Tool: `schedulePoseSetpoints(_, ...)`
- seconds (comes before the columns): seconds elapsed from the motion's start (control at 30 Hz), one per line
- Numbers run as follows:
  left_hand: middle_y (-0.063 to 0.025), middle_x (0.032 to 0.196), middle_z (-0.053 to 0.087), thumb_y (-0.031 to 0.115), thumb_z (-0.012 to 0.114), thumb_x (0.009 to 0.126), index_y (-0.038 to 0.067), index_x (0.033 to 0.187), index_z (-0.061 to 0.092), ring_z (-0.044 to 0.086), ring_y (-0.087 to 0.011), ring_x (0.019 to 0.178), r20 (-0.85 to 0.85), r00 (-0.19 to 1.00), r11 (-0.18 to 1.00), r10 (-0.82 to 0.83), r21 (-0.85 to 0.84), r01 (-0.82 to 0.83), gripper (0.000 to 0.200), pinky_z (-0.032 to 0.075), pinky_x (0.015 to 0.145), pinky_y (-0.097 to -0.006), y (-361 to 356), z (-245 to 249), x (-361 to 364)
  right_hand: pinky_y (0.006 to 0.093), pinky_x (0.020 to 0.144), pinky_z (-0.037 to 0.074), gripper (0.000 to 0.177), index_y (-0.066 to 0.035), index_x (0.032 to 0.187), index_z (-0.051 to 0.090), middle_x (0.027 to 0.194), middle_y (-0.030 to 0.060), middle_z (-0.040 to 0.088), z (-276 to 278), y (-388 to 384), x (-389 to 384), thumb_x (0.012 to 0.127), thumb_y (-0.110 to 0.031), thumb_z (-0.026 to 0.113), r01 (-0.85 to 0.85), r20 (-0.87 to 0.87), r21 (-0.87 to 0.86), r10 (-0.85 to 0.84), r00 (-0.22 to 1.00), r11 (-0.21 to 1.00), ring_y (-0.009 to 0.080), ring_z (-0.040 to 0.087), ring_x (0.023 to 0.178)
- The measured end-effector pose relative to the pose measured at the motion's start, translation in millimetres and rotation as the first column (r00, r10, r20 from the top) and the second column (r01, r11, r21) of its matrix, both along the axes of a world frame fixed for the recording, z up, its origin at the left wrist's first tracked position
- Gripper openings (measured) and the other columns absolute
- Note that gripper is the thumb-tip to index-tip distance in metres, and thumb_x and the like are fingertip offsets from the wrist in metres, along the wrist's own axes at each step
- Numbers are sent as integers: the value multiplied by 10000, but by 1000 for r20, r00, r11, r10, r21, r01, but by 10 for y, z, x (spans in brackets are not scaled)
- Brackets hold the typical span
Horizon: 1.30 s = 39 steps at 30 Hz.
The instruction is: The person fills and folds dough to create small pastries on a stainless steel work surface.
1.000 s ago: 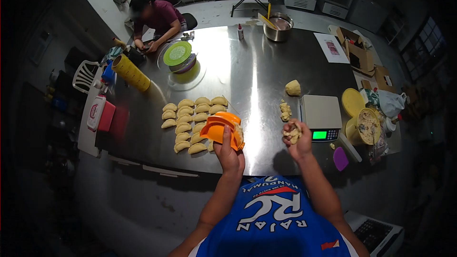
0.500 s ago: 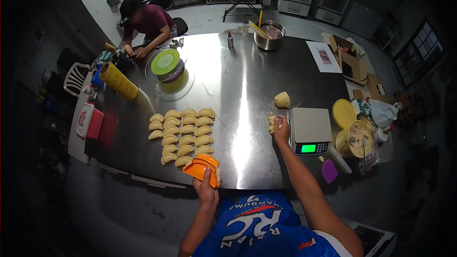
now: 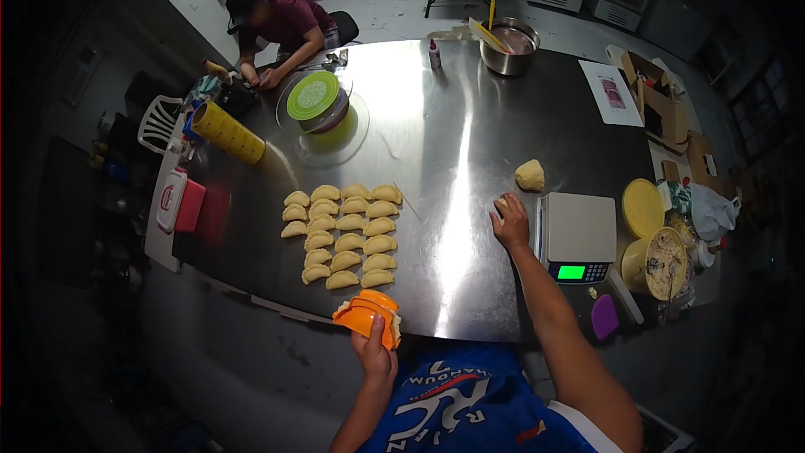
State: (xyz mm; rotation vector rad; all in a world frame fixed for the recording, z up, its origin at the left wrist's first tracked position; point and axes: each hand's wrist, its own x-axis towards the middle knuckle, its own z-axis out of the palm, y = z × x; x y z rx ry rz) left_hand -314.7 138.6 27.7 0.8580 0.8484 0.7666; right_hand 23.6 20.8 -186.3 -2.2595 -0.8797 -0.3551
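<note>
My left hand (image 3: 375, 352) is wrapped round an orange mold (image 3: 362, 312) at the table's front edge, with pale dough showing along the mold's right side. Rows of folded dumplings (image 3: 345, 259) lie just beyond it. My right hand (image 3: 511, 223) rests over small dough bits (image 3: 502, 201) left of the digital scale (image 3: 579, 229); its fingers are partly spread and cover most of the bits. Behind that hand sits a lump of dough (image 3: 530, 175).
A yellow tub of filling (image 3: 665, 263), a yellow lid (image 3: 643, 208) and a purple scraper (image 3: 604, 316) are at right. A steel pot (image 3: 510, 49) stands at the back. A green-lidded bowl (image 3: 314, 96) and a yellow roll (image 3: 228, 133) are left, near a seated person (image 3: 289, 21).
The whole view has shifted, so the table's contents appear farther right. My right hand has flattened over the dough bits, its fingers more spread. The left hand still holds the orange mold.
</note>
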Motion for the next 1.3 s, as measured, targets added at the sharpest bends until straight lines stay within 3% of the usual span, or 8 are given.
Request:
schedulePoseSetpoints(0.33, -71, 1094, 582, 119, 556, 945, 26, 1211, 477, 593, -152, 973, -13, 998, 997, -61, 43, 61, 293, 477, 870, -301, -70, 78, 18, 438, 718, 446, 348, -33, 614, 615, 662, 118, 616, 129, 197, 265, 838, -294, 666, 127, -73, -24, -129, 989, 992, 326, 567, 720)
schedulePoseSetpoints(0.6, -83, 1133, 571, 96, 585, 916, 16, 1239, 455, 579, -181, 1030, 70, 993, 991, -93, 106, 86, 358, 460, 921, -324, -53, 152, -10, 483, 758, 454, 322, -59, 938, 675, 804, 165, 658, 387, 180, -3, 877, -368, 606, 123, -295, -110, -150, 943, 986, 375, 605, 792)
schedulePoseSetpoints(0.67, -81, 1097, 587, -20, 645, 848, -1, 1192, 495, 590, -182, 1028, 198, 975, 993, -103, 79, 89, 376, 466, 927, -318, -41, 214, 44, 470, 913, 439, 384, -71, 1087, 636, 957, 142, 659, 497, 122, -176, 849, -373, 644, 261, 351, -209, -177, 920, 943, 353, 616, 934)
schedulePoseSetpoints(0.7, -81, 1097, 587, -20, 645, 848, -1, 1192, 495, 590, -182, 1028, 201, 975, 993, -97, 79, 82, 376, 466, 927, -318, -49, 233, 57, 470, 913, 439, 384, -71, 1087, 636, 957, 142, 659, 691, 102, -313, 849, -373, 644, 255, 354, -208, -171, 920, 944, 353, 616, 934)
schedulePoseSetpoints(0.77, -85, 1093, 586, -26, 668, 828, 2, 1191, 492, 594, -193, 1021, 295, 947, 991, -126, 84, 106, 405, 469, 929, -317, -50, 252, 99, 427, 993, 422, 488, -49, 1168, 614, 1111, 137, 635, 1315, 72, -692, 801, -357, 708, -150, -35, 110, 155, 987, 983, 328, 617, 1029)
schedulePoseSetpoints(0.83, -99, 1103, 595, -32, 685, 806, -3, 1181, 507, 606, -206, 1015, 294, 935, 979, -197, 106, 173, 417, 479, 921, -314, -7, 153, 62, 384, 990, 430, 626, -21, 1259, 554, 1187, 148, 611, 1880, -33, -1161, 749, -311, 772, -341, -489, 435, 537, 688, 833, 293, 612, 1064)
schedulePoseSetpoints(0.9, -116, 1118, 604, -37, 687, 793, -11, 1180, 523, 618, -216, 1012, 157, 872, 883, -465, 151, 444, 421, 502, 894, -326, 20, 94, 46, 355, 956, 453, 713, -6, 1299, 516, 1191, 174, 609, 2458, -45, -1621, 708, -277, 810, -334, -470, 745, 810, 351, 577, 262, 610, 1074)
schedulePoseSetpoints(1.3, -146, 1162, 597, -9, 666, 778, -39, 1224, 504, 601, -243, 1066, 131, 755, 669, -642, 577, 469, 476, 475, 944, -363, -154, 236, 214, 293, 709, 480, 370, 18, 950, 583, 834, 119, 614, 3036, -331, -1983, 649, -95, 766, -391, -299, 535, 601, 741, 749, 216, 622, 760)
